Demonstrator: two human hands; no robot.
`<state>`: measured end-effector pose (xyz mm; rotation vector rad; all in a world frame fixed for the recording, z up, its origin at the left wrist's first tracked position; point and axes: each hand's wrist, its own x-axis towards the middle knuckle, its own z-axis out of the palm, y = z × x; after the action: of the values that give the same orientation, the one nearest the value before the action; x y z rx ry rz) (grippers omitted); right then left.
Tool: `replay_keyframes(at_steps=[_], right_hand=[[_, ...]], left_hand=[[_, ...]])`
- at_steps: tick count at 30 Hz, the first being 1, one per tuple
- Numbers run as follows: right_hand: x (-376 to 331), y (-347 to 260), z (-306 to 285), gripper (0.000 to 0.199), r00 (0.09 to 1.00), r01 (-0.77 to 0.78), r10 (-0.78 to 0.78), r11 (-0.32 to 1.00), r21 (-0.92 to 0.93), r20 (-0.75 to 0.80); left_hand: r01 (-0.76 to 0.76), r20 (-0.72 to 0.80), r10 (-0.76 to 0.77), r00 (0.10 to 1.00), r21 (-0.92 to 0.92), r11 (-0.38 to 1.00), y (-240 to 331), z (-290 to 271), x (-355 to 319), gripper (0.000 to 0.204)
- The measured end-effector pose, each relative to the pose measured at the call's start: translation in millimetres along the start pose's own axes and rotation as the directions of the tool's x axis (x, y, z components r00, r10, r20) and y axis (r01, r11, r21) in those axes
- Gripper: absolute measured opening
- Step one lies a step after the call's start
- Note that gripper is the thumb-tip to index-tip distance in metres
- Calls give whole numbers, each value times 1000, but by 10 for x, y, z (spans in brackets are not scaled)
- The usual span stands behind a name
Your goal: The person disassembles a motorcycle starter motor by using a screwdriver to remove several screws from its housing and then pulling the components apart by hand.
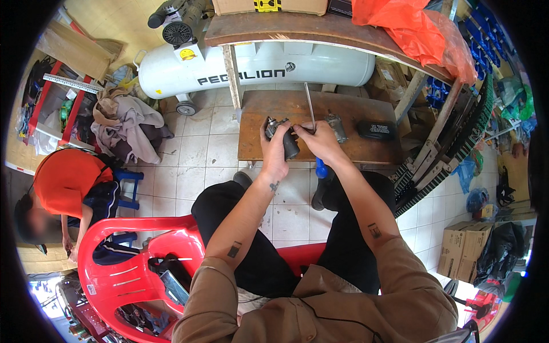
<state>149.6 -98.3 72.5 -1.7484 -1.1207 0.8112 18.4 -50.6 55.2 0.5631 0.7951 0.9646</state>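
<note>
My left hand is wrapped round a dark cylindrical metal part, like a small motor, with metal fittings at its upper end. Across my right hand lies a screwdriver: its blue handle hangs below the palm and its long shaft points up and away. My right thumb and fingertips meet at the side of the dark part; whether they pinch something small there is too fine to see. Both hands are above the near part of a low wooden table. Another grey metal part stands just right of my right hand.
A black case lies on the table's right side. Behind are a wooden shelf and a white air compressor tank. Red plastic chairs are at my left, where a person in orange sits. Cartons stand right.
</note>
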Motion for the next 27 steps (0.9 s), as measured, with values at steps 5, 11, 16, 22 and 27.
replay_keyframes(at_steps=[5,11,16,22,27], right_hand=[[16,67,23,36,999,30,-29,998,55,-24],[55,127,32,34,999,24,-22,998,61,-34],[-22,-65,36,37,999,-37,37,998,58,2],[2,37,27,37,999,20,-23,997,74,41],[25,116,71,33,999,53,-53,997,58,-7]], left_hand=[[21,6,-21,1000,6,1000,51,69,-76,76],[1,11,-2,1000,15,1000,-20,17,-9,77],[8,4,-8,1000,13,1000,-22,-45,11,77],[-15,-19,15,1000,16,1000,8,30,-31,74],[-12,-37,13,999,23,1000,0,29,-25,71]])
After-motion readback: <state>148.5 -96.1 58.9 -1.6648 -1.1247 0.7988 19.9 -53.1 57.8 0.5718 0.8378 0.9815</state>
